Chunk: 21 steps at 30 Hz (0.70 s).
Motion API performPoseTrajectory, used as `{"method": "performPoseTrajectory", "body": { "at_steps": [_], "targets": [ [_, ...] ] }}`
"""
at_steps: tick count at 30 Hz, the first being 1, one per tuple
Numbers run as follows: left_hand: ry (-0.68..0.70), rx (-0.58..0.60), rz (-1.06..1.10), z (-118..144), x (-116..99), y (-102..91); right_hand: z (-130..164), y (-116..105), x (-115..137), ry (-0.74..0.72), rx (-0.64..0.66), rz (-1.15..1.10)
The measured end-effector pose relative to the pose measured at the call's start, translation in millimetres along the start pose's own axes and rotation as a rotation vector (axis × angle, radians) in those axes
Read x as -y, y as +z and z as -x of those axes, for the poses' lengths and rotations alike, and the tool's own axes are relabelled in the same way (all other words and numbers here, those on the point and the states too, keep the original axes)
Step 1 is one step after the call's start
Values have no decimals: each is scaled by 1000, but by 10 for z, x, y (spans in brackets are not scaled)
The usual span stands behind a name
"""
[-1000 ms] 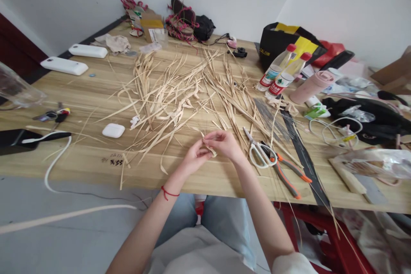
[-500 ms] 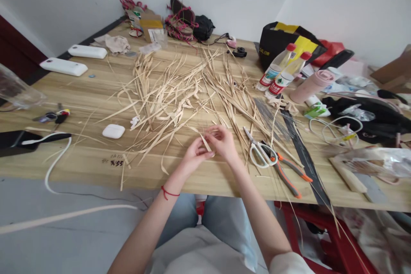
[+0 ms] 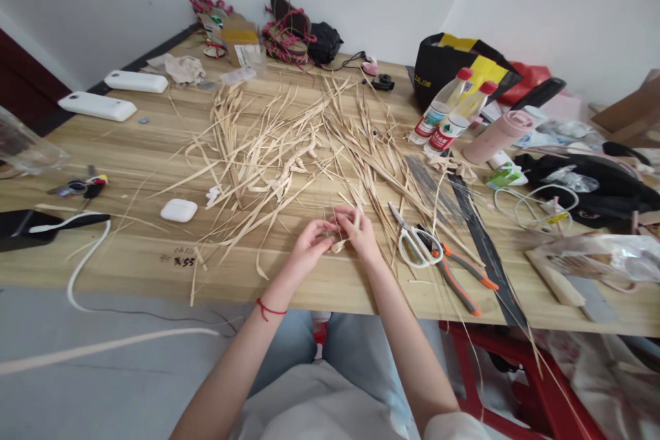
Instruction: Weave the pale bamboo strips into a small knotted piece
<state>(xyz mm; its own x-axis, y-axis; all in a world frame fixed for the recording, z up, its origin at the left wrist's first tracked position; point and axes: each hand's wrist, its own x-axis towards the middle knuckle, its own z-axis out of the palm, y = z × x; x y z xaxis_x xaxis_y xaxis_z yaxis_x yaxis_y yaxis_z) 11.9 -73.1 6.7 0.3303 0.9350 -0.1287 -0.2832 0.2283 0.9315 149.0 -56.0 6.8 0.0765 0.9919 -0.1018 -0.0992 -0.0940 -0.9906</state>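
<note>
Close together above the table's near edge, both my hands work on a small pale straw piece [image 3: 337, 246]. My left hand [image 3: 312, 242], with a red cord on its wrist, pinches the piece from the left. In my right hand [image 3: 363, 239] a flat straw strip [image 3: 357, 214] points upward between closed fingers. Thin wire-like strands seem to stick out between the hands; their ends are hard to make out. Just beyond lie many loose dried straw strips [image 3: 247, 151] and a knobbly straw-wrapped figure [image 3: 295, 163].
White-handled scissors [image 3: 419, 246] and orange-grey pliers [image 3: 461, 282] lie right of my hands. Farther right stand two plastic bottles [image 3: 436, 120], a pink tumbler [image 3: 498, 137] and a black bag [image 3: 427, 65]. A white earbud case [image 3: 179, 210] rests at left, near a black device [image 3: 31, 228] with a white cable.
The straw strip has swung from lying across between my hands to standing up at my right hand. Both hands stay close together; the view has shifted slightly.
</note>
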Motion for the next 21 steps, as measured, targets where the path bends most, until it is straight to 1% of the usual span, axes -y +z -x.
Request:
{"method": "performPoseTrajectory", "body": {
  "at_steps": [2,7,10,13,18,21],
  "targets": [
    [3,20,-20,0,-6,-4,9,-14,0,13,24,-56],
    [22,0,-37,23,-49,13,48,-46,26,20,76,-147],
    [23,47,-22,50,-51,36,61,-67,39,6,99,-131],
    [28,95,-29,73,-26,50,57,-76,23,-27,79,-108],
    [53,94,-104,82,1,53,35,-48,-18,-42,53,-69],
    [91,63,-169,70,11,63,30,-21,-12,-62,39,-7]
  ]
}}
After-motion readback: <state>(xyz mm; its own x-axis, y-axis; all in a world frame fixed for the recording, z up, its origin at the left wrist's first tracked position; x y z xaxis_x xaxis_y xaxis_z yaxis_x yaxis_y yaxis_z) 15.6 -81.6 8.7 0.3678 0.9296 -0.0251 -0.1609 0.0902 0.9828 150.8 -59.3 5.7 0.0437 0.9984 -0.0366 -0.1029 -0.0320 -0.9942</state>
